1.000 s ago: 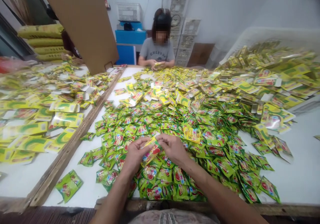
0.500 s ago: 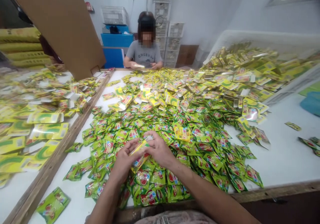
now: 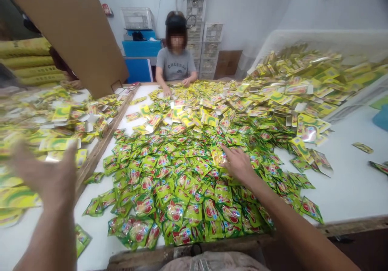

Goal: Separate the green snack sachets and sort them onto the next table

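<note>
My left hand point(image 3: 45, 174), blurred by motion, is spread with fingers apart above the yellow boxes point(image 3: 59, 143) on the left side; I see nothing in its grasp. My right hand point(image 3: 239, 164) reaches over the heap of green sachets point(image 3: 176, 210), which carry red watermelon pictures. Its index finger is stretched out onto a yellow sachet point(image 3: 217, 156) lying among the green ones; the thumb is hidden. Behind the sachets lie more yellow boxes point(image 3: 209, 118), several with white flaps showing.
A wooden strip point(image 3: 98, 154) divides the white table point(image 3: 342, 182). On the right, a tipped translucent bin point(image 3: 303, 36) spills yellow boxes. A cardboard sheet point(image 3: 75, 32) stands at the left. Across the table sits a person in a grey shirt point(image 3: 176, 67), hands at the boxes.
Both hands were together on a yellow box; neither shows it now. The left hand has swung left over the boxes and opened. The right has moved right to the yellow sachet.
</note>
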Available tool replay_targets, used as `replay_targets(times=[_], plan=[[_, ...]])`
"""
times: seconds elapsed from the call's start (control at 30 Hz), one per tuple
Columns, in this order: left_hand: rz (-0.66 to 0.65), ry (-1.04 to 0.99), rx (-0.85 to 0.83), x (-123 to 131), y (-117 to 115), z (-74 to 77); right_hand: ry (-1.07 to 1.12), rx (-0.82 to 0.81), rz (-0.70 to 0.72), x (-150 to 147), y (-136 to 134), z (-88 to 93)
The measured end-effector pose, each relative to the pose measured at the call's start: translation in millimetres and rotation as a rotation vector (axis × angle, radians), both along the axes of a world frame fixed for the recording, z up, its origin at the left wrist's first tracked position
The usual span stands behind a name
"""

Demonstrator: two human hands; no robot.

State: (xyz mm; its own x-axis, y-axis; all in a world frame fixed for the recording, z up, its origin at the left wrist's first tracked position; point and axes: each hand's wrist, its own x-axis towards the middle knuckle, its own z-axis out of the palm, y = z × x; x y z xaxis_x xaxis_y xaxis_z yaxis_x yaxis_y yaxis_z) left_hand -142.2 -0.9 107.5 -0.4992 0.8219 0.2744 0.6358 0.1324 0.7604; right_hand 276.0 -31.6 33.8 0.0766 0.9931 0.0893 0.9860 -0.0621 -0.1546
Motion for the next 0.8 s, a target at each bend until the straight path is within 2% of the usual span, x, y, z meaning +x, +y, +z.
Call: replay_targets(times=[0.03,0.07,0.1,0.2,0.27,0.33,0.4,0.47,0.6,0.67,0.8], plan=[[0.081,0.048,0.043,18,1,-2.9,-0.036,-0.041,-0.001,3,1,-2.7],[0.073,0.091,0.045,43,1,-9.4,-0.048,-0.062,0.007,4,1,-4.6],[-0.052,0.117,-0.019,72,0,-19.0,-0.044,-0.065,0.020,3,0,-6.0],[-0.538,0.080,-0.124,162,-4,-55.6,0.038,0.018,0.063,0,-3,-8.2],[-0.693,0.090,-0.161,207,-5,-77.5,0.156,0.108,0.052,0,-6,-9.8],[-0.772,0.022,-0.179,233,-5,-93.0,0.333,0.145,-0.004,2,-9,-11.7],[-0.801,-0.054,-0.193,241,-2,-102.5,0.558,0.108,-0.038,2,-12,-13.7],[-0.840,-0.164,-0.217,237,2,-106.9,0.789,0.046,-0.023,-4,-13,-15.6],[-0.958,-0.701,-0.321,218,3,-104.0,1.162,-0.028,0.038,-28,-8,-19.8],[-0.924,-0.887,-0.357,211,-1,-99.2,1.298,-0.083,0.057,-43,-4,-21.1],[-0.791,-1.010,-0.409,202,-11,-92.9,1.369,-0.178,0.051,-61,-2,-19.4]])
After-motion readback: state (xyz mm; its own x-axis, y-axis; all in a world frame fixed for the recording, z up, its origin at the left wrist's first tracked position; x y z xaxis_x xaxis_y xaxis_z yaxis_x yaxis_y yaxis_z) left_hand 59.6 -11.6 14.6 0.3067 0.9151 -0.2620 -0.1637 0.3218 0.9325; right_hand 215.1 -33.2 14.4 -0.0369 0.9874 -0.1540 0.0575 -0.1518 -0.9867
